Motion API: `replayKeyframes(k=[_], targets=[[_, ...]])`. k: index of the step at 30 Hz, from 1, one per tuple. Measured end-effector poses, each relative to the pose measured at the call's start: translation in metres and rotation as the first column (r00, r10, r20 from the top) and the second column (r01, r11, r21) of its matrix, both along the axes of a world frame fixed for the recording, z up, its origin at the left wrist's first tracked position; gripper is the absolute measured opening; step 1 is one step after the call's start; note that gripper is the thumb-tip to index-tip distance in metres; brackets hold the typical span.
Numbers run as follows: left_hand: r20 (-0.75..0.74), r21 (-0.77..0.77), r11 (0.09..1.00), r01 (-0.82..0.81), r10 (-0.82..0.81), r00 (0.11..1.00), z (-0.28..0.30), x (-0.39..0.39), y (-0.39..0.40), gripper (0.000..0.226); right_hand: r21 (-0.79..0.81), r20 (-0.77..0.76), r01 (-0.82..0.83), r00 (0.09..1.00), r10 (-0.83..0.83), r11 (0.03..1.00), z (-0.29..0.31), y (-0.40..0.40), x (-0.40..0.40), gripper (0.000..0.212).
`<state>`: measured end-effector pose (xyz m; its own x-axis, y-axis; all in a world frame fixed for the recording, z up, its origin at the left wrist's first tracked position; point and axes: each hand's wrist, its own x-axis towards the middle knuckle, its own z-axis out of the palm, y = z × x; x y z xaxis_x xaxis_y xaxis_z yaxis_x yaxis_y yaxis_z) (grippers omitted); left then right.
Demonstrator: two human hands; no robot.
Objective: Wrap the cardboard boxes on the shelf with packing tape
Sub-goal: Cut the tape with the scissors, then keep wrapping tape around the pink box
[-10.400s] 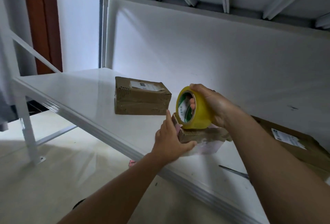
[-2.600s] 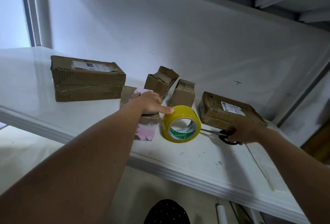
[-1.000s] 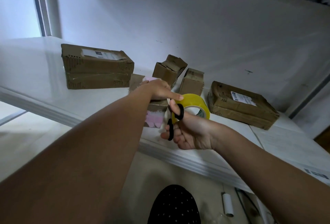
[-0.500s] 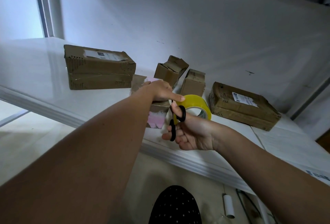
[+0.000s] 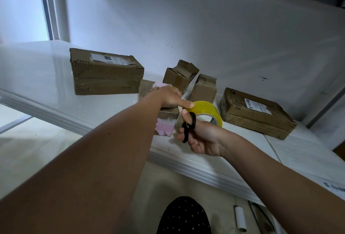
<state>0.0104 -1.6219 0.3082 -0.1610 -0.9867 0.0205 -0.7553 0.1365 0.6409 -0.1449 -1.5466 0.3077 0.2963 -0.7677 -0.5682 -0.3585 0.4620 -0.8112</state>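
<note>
White shelf [image 5: 56,106] front edge | our left hand [image 5: 168,96] pressed small box [image 5: 166,120], forefinger straight | our right hand [image 5: 201,136] gripped black scissors [image 5: 188,127] beside yellow tape roll [image 5: 207,111]

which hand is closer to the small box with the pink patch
Left. The left hand rests on top of the small box, index finger stretched toward the tape roll. The right hand holds the scissors just to the box's right, not touching it.
</note>
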Motion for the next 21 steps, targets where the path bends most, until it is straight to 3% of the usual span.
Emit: replayKeyframes(k=[5, 8, 12, 15, 17, 19, 21], targets=[[0.053, -0.018, 1.000, -0.003, 0.004, 0.999, 0.000, -0.003, 0.000, 0.067, -0.052, -0.011, -0.021, 1.000, 0.020, 0.998, -0.002, -0.003, 0.000, 0.047], [0.061, -0.051, 0.997, -0.056, 0.060, 0.996, -0.002, -0.003, 0.000, 0.059, -0.009, -0.014, -0.098, 0.995, 0.098, 0.995, 0.000, -0.004, 0.000, 0.051], [-0.203, -0.043, 0.984, -0.173, 0.161, 0.966, 0.001, -0.003, 0.000, 0.055, 0.047, 0.013, -0.193, 0.981, 0.193, 0.980, 0.020, -0.005, -0.004, 0.064], [-0.506, 0.019, 0.983, -0.183, 0.167, 0.846, 0.005, 0.000, 0.002, 0.072, -0.022, 0.000, -0.264, 0.964, 0.264, 0.964, 0.045, -0.006, -0.007, 0.068], [-0.575, -0.022, 0.967, -0.254, 0.196, 0.795, 0.006, 0.004, 0.003, 0.071, -0.111, 0.072, -0.258, 0.961, 0.267, 0.960, 0.064, -0.011, -0.013, 0.072], [-0.506, -0.105, 0.936, -0.335, 0.240, 0.829, 0.002, 0.006, 0.004, 0.053, -0.217, 0.070, -0.178, 0.978, 0.197, 0.960, 0.081, -0.019, -0.025, 0.077], [-0.306, -0.148, 0.942, -0.301, 0.246, 0.920, -0.004, 0.006, 0.007, 0.047, -0.377, -0.153, -0.058, 0.988, -0.001, 0.924, 0.085, -0.029, -0.043, 0.076]])
